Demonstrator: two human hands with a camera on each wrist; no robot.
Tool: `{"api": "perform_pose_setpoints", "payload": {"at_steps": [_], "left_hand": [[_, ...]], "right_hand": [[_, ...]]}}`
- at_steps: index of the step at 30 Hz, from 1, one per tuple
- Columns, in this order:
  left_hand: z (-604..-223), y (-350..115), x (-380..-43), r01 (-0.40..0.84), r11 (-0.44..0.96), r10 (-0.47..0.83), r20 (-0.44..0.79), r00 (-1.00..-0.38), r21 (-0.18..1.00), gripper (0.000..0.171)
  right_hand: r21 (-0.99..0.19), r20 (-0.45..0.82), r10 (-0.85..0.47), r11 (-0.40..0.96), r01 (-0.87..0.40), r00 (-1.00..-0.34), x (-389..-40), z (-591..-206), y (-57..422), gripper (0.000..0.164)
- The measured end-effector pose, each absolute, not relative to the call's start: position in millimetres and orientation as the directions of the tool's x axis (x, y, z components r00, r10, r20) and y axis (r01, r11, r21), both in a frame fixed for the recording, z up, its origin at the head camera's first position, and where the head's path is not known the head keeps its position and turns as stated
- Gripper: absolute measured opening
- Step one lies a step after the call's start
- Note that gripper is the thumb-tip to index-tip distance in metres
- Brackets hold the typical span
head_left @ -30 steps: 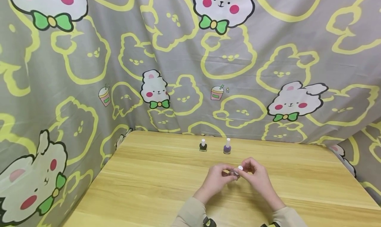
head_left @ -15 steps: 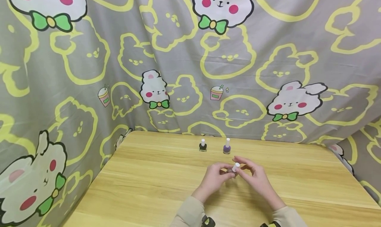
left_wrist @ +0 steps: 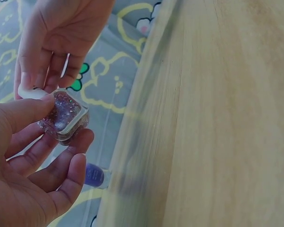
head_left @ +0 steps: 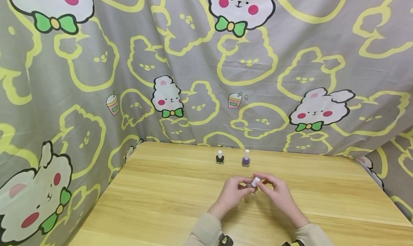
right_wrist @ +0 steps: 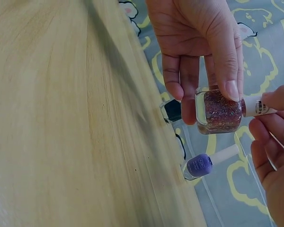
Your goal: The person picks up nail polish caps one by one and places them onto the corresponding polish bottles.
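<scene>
Between my hands, above the table, is a clear bottle of glittery pinkish nail polish [right_wrist: 221,113] with a white cap [right_wrist: 255,106]. My left hand [head_left: 233,194] pinches the glass body between thumb and fingers. With thumb and fingertips, my right hand [head_left: 278,193] grips the white cap. The cap sits against the bottle's neck in the right wrist view, and the bottle is tilted. Its glittery side [left_wrist: 66,113] faces the left wrist camera, where my right fingers partly hide the cap.
Toward the back of the table [head_left: 161,188] stand a black nail polish bottle [head_left: 219,159] and, to its right, a purple one [head_left: 246,161], both with white caps. A grey patterned curtain [head_left: 200,67] hangs behind the table and along its left side.
Over the last second the bottle and its white cap tilted and shifted slightly left. My right fingers extended forward, then curled back a little around the cap. The black and purple bottles stayed put.
</scene>
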State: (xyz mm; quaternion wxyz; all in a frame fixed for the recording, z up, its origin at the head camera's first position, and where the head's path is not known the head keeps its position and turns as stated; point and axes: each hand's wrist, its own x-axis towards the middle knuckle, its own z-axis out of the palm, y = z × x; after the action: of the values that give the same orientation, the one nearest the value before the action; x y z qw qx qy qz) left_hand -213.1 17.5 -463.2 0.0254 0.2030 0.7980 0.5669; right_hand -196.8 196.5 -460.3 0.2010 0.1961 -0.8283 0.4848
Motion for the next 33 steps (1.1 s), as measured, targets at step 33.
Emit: {"api": "perform_pose_setpoints", "payload": {"at_steps": [33], "left_hand": [[-463.2,18.4,-211.3,0.280,0.295,0.367,0.162,-0.916,0.913,0.025]], "right_hand": [[-0.798,0.463,-0.035,0.420,-0.433,-0.886,-201.0,-464.0,197.0,0.019]]}}
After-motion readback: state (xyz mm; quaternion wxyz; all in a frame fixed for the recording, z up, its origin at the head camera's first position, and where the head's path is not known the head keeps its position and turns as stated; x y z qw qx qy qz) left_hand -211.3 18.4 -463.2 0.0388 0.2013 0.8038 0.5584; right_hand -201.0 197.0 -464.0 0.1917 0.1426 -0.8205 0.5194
